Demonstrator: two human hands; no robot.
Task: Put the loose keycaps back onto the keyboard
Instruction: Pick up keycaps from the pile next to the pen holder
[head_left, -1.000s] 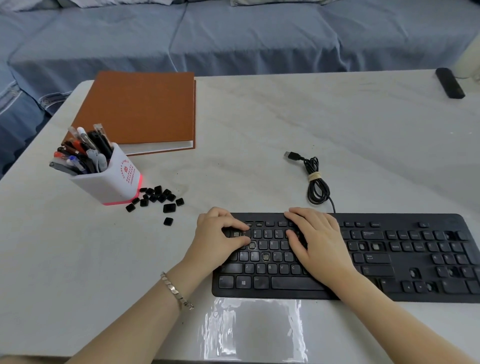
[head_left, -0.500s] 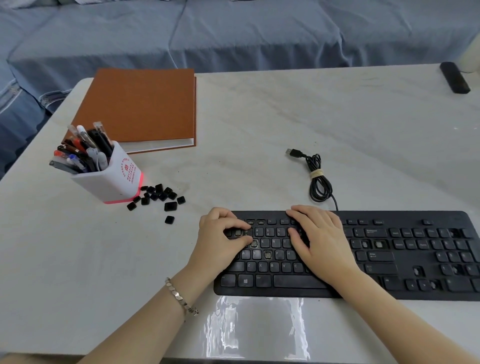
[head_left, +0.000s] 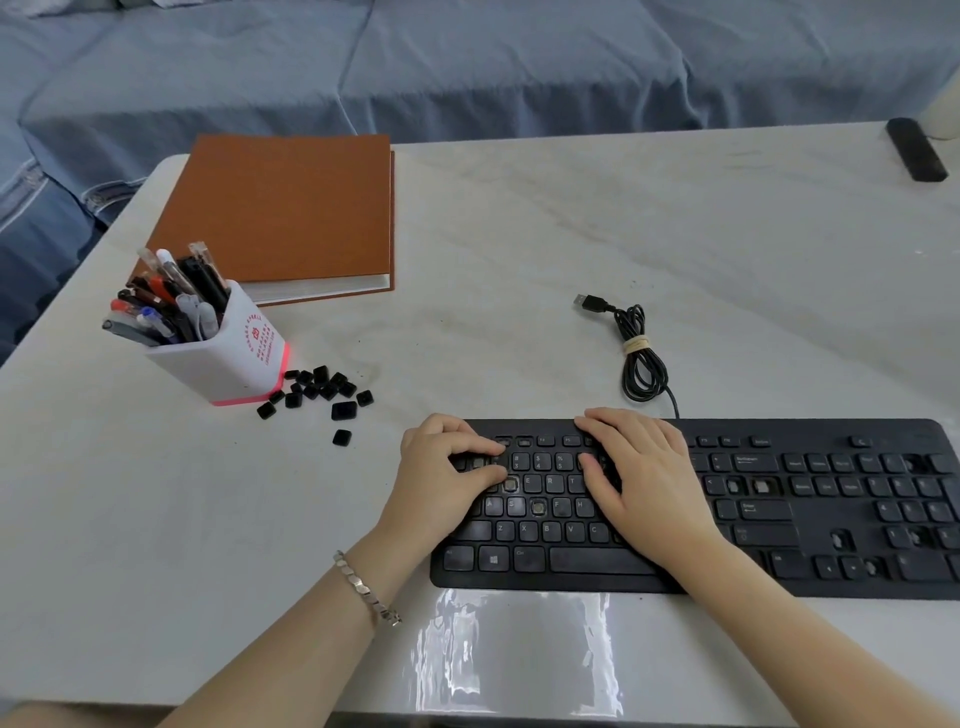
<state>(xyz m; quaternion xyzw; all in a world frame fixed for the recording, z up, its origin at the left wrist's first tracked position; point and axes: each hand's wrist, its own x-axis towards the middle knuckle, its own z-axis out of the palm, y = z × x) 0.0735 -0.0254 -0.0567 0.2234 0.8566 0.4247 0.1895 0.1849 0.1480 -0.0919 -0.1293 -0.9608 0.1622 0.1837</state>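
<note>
Little change vs. 1 s prior: both hands stayed on keyboard, left half. L hand curled, thumb/index pressing at number row; cap in pinch? Cannot tell. R hand flat, relaxed. Loose keycaps unmoved by pen holder; sockets bare, task early. Pale table; blue sofa behind.

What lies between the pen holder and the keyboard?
The loose keycaps, close to the pen holder, then bare table up to the keyboard; the head view shows it.
</note>
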